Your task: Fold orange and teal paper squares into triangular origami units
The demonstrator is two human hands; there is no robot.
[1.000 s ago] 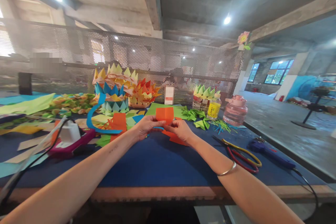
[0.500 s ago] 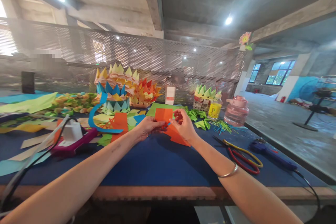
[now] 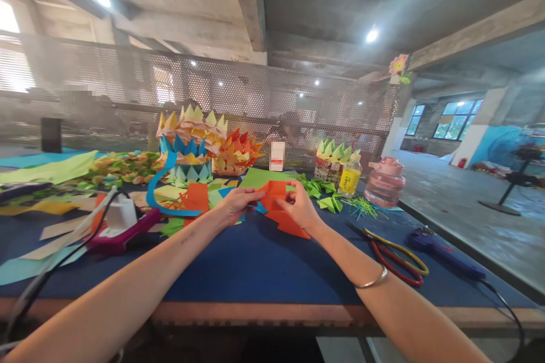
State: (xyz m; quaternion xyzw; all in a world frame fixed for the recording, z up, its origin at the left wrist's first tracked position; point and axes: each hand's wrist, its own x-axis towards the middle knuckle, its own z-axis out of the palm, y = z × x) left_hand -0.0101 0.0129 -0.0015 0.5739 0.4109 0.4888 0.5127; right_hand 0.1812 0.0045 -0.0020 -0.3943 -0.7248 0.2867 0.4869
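A piece of orange paper (image 3: 275, 188) is between the two hands, just above the table (image 3: 238, 272). Left hand (image 3: 239, 204): thumb and fingers pinch the paper's left edge. Right hand (image 3: 300, 207): fingers are curled at its right edge, thumb against the near face; how firm that grip is cannot be told. The paper appears bent; whether it is creased through cannot be confirmed.

Handling, as judged: very light, thin, fairly crisp, not slippery, prone to stray creases and tears. Suitable hold: fingertips at opposite edges, with light pressure, clear of the middle.

More orange sheets (image 3: 293, 227) lie just below the right hand. Scissors (image 3: 395, 258) and a glue gun (image 3: 447, 253) lie right of that hand; a blue strip (image 3: 154, 195) curls left of the left hand.
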